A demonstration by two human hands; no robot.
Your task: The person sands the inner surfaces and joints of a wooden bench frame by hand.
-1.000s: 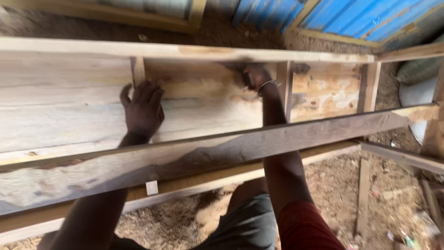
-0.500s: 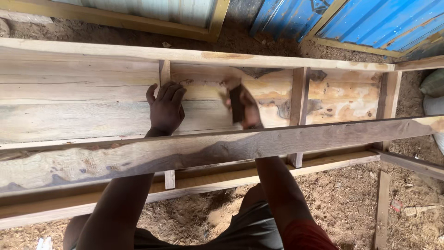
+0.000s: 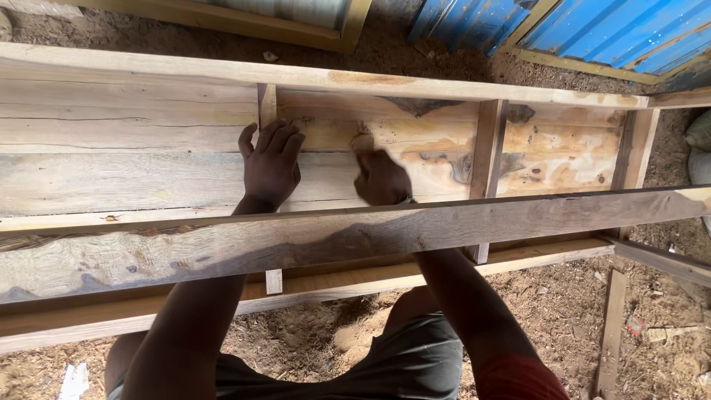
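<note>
Your left hand (image 3: 271,164) lies open and flat, fingers spread, on the pale wooden back panel (image 3: 148,159) of the long open timber frame, pressing on it just beside the narrow upright wooden divider (image 3: 265,106) that crosses the panel near its far edge. Your fingertips reach up to the foot of that divider.

Your right hand (image 3: 380,176) is curled over, knuckles up, on the same panel a little to the right, over the yellow and grey stained patch of wood. It is blurred, and you cannot tell whether it grips anything; whatever may be under the palm is hidden. The two hands are near each other but apart, both in the bay between the narrow divider and the wider wooden cross piece (image 3: 489,147) to the right.

Both your forearms pass under the long grey-brown weathered plank (image 3: 415,230) that runs across the whole view along the near side of the frame. A lighter wooden rail (image 3: 370,279) runs below that plank. The frame's far top edge is a pale wooden rail (image 3: 311,74).

Beyond the frame lies brown sawdust-strewn ground (image 3: 548,304), and at the top stand blue corrugated metal sheets (image 3: 592,30).
</note>
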